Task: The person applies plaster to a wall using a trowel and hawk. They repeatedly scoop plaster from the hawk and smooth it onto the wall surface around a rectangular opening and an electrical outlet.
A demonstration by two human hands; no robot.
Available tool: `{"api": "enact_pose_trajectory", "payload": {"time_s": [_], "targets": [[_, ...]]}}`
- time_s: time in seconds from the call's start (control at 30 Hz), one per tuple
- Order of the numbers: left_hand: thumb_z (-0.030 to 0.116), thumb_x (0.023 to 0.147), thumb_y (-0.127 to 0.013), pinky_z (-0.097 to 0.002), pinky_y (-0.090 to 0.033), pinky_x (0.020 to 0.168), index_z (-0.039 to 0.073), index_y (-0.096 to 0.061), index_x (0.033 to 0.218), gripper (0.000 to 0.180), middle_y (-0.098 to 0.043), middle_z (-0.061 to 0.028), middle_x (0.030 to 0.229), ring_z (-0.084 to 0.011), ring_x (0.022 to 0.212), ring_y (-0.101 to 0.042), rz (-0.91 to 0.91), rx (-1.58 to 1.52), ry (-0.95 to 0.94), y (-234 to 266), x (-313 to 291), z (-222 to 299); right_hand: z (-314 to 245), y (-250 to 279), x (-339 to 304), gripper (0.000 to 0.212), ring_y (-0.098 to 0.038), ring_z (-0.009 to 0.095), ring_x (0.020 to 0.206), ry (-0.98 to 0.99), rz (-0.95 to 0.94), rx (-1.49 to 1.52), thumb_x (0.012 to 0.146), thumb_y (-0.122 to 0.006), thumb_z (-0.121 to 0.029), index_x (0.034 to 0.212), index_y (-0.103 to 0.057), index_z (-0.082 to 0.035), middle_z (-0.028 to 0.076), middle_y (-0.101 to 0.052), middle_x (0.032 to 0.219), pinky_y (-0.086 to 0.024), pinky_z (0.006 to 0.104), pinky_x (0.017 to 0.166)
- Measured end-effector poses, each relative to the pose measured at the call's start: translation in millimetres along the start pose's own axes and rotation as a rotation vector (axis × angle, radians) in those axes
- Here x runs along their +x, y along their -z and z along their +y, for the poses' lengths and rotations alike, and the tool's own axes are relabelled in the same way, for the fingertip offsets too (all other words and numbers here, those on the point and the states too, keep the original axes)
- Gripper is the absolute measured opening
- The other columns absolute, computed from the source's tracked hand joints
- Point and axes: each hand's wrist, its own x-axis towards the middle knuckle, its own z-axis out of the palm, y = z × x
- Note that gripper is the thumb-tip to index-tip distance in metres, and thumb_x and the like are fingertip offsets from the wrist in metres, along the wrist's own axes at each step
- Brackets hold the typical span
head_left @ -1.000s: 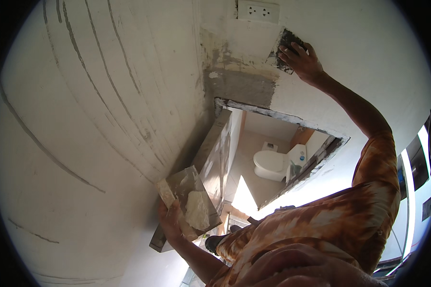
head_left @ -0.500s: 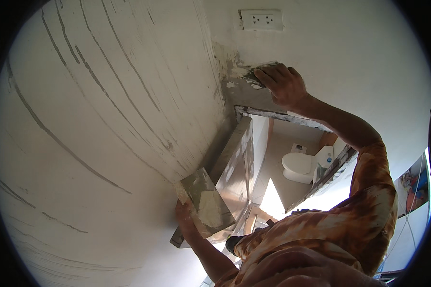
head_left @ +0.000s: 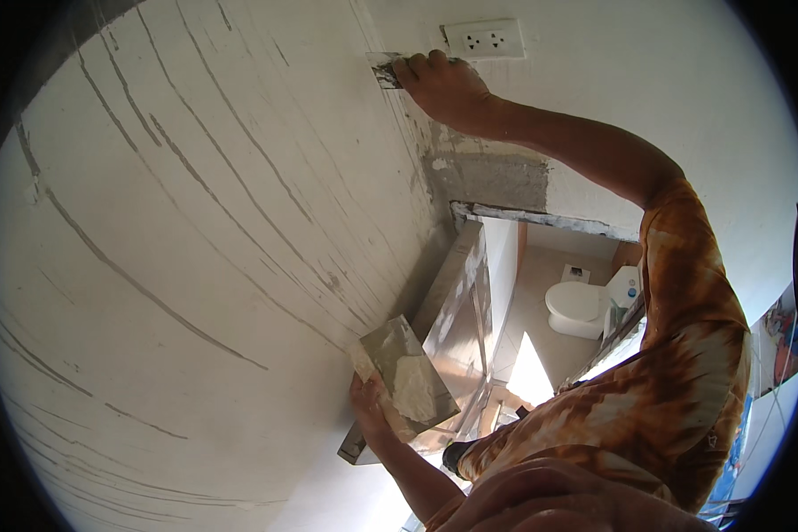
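Observation:
My right hand (head_left: 448, 91) is closed around a putty knife (head_left: 384, 73). Its blade lies against the wall at the inner corner, just left of the white power socket (head_left: 486, 40). Low in the middle, my left hand (head_left: 369, 397) grips a grey plaster board (head_left: 383, 348) by its edge, and the fingers beneath are hidden. A pale lump of plaster (head_left: 414, 390) sits on the board's face. Under my right forearm, a rough grey patch of bare wall (head_left: 496, 180) shows beside the corner.
The left wall (head_left: 195, 293) carries long dark streaks. Below the grey patch, a door frame (head_left: 541, 217) opens onto a bathroom with a white toilet (head_left: 576, 303). A smeared, tilted panel (head_left: 457, 301) stands beside the opening. Thin cords (head_left: 776, 372) hang at the far right.
My right hand has moved the putty knife up and left, from the patch above the doorway to the corner beside the socket. My left hand still holds the board. The whole view has shifted slightly.

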Motion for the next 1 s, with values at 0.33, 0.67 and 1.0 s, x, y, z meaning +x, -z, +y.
{"api": "enact_pose_trajectory", "payload": {"time_s": [0.33,0.67,1.0], "targets": [[0.013,0.089,-0.064,-0.0298,-0.047,0.087,-0.004,-0.058,0.13,0.045,-0.065,-0.0082,0.113,-0.0185,0.097,-0.06,-0.003,-0.151,0.02,-8.6,-5.7,8.6,-53.4,-30.8,28.5,0.067,-0.049,0.035,0.11,-0.908,0.269,0.333,0.075,-0.062,0.003,0.14,-0.047,-0.003,0.013,-0.049,0.126,-0.04,0.0463,0.086],[0.014,0.088,-0.066,-0.0293,-0.045,0.092,-0.004,-0.056,0.133,0.049,-0.064,-0.0082,0.115,-0.0189,0.101,-0.059,0.034,-0.147,0.07,-8.4,-5.1,11.2,-48.5,-73.1,74.3,0.057,-0.049,0.034,0.11,-0.994,0.526,0.194,0.084,-0.059,-0.006,0.139,-0.046,-0.003,0.015,-0.045,0.135,-0.035,0.0484,0.088],[0.018,0.089,-0.066,-0.0299,-0.045,0.092,-0.004,-0.056,0.133,0.051,-0.064,-0.0086,0.118,-0.019,0.103,-0.059,-0.027,-0.145,0.143,3.5,2.9,1.0,-45.9,-97.7,75.1,0.055,-0.046,0.032,0.117,-1.01,0.436,0.158,0.087,-0.059,-0.012,0.141,-0.048,-0.012,0.013,-0.044,0.134,-0.032,0.0496,0.091]]}}
